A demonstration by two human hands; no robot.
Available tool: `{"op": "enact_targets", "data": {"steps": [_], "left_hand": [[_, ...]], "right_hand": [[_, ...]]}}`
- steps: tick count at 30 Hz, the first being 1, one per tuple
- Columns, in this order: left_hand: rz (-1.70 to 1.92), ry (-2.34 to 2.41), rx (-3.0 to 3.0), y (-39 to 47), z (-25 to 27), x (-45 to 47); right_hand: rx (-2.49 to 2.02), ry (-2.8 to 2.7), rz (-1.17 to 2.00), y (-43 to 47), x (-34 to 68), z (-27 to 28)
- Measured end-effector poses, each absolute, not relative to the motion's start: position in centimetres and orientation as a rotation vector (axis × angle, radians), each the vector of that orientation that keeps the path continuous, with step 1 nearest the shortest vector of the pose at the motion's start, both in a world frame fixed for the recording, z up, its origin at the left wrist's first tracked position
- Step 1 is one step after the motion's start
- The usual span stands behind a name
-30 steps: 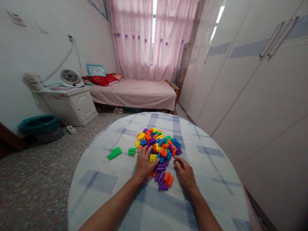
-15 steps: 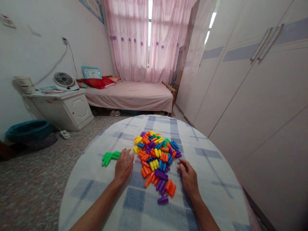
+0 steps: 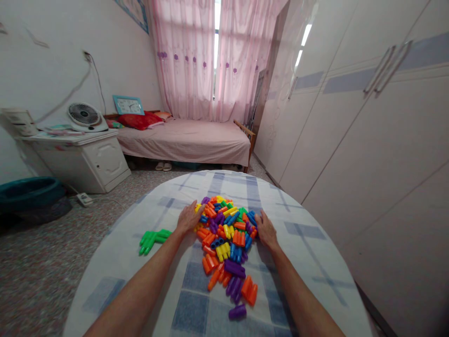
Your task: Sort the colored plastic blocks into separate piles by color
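Note:
A heap of bullet-shaped plastic building blocks (image 3: 224, 234) in orange, yellow, purple, blue and green spreads over the table in front of me. Against the heap's upper left side lies my left hand (image 3: 189, 217), fingers stretched out over some yellow and blue pieces. My right hand (image 3: 265, 228) rests at the right side, its fingers extended beside blue and purple pieces. Neither hand grips a block that I can see. Several green blocks (image 3: 153, 238) lie apart from the heap, left of my left forearm. One purple block (image 3: 237, 311) sits alone nearest to me.
The round table (image 3: 147, 292) wears a white and blue checked cloth. Beyond it stands a bed (image 3: 189, 138). A white cabinet (image 3: 105, 164) with a fan (image 3: 84, 115) and a teal bin (image 3: 30, 192) are on the left. A tall wardrobe (image 3: 351, 154) runs along the right.
Both hands have moved forward along the heap's sides. My left hand has come in from beside the green blocks to the upper left pieces; my right hand has reached the right-side pieces.

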State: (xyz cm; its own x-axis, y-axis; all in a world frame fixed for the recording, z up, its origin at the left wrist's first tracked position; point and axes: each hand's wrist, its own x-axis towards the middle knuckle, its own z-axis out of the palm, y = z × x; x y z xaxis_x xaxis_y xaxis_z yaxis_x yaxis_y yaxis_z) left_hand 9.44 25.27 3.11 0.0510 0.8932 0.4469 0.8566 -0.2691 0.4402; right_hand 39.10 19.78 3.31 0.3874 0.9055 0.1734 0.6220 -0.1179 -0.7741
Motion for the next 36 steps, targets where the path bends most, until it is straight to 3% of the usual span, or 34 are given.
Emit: {"op": "enact_targets", "data": {"steps": [6,11,18,23,29,36], "left_hand": [[1.158,1.657,2.026,24.5,2.6,12.4],[1.314,1.285,1.994,21.7,5.3,13.8],[0.86,1.0,2.509,12.1,6.8,12.9],[0.619,0.989,2.717,6.3,4.0,10.4],[0.695,1.081,2.674,6.4,2.3,11.6],[1.062,1.225,2.505,10.6,4.6,14.7]], "right_hand": [[-1.585,-1.421,0.616,20.9,36.4,3.4],[-1.277,-1.446,0.794,19.3,36.1,5.6],[-1.128,-2.03,0.544,10.4,35.9,9.0],[-1.146,-2.37,0.391,3.3,37.3,6.3],[-1.156,-2.426,0.316,2.9,36.6,3.2],[-1.083,-2.064,0.298,9.2,33.8,4.5]]}}
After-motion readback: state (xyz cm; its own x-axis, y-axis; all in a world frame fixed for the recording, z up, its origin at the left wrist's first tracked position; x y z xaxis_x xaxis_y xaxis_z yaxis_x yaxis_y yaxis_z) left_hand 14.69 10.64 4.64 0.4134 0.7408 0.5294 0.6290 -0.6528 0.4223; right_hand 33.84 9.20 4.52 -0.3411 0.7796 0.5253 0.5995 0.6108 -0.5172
